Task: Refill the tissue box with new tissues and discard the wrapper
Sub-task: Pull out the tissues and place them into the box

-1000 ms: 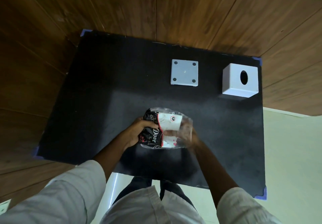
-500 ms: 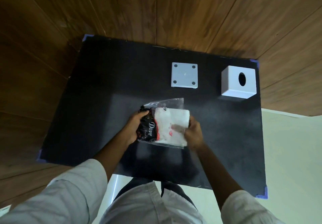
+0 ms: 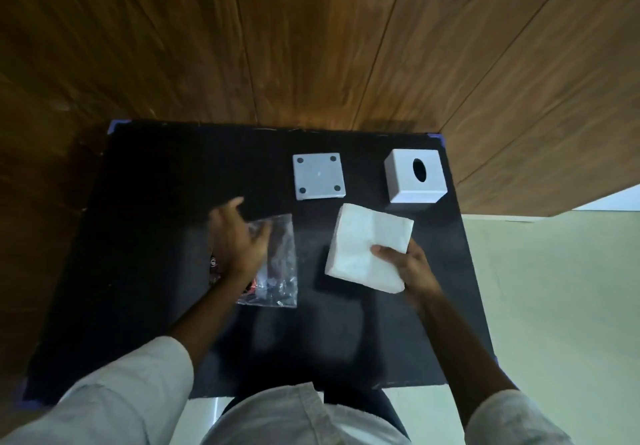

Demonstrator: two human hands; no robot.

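A black bench (image 3: 145,237) stands against a wood-panelled wall (image 3: 311,46), with pale floor showing to its right. At the far side of the bench sits a white tissue box (image 3: 414,181) with a dark oval opening in its top face. To its left, well apart from it, a flat white square base plate (image 3: 318,175) lies with a dark round pad near each of its four corners.

The right hand (image 3: 405,264) holds a thick white stack of tissues (image 3: 367,247) by its near right corner, thumb on top and fingers underneath, so the stack is tilted above the bench just in front of the tissue box. A shadow lies on the bench beneath it.

The left hand (image 3: 239,240) is over a clear plastic wrapper (image 3: 277,264) that is empty and crumpled, with some dark and red print at its near end. The fingers are spread and blurred; the hand seems to rest loosely on the wrapper's left edge, though I cannot tell whether it grips it. The wrapper lies between the two hands, apart from the stack. Light sleeves cover both upper arms.
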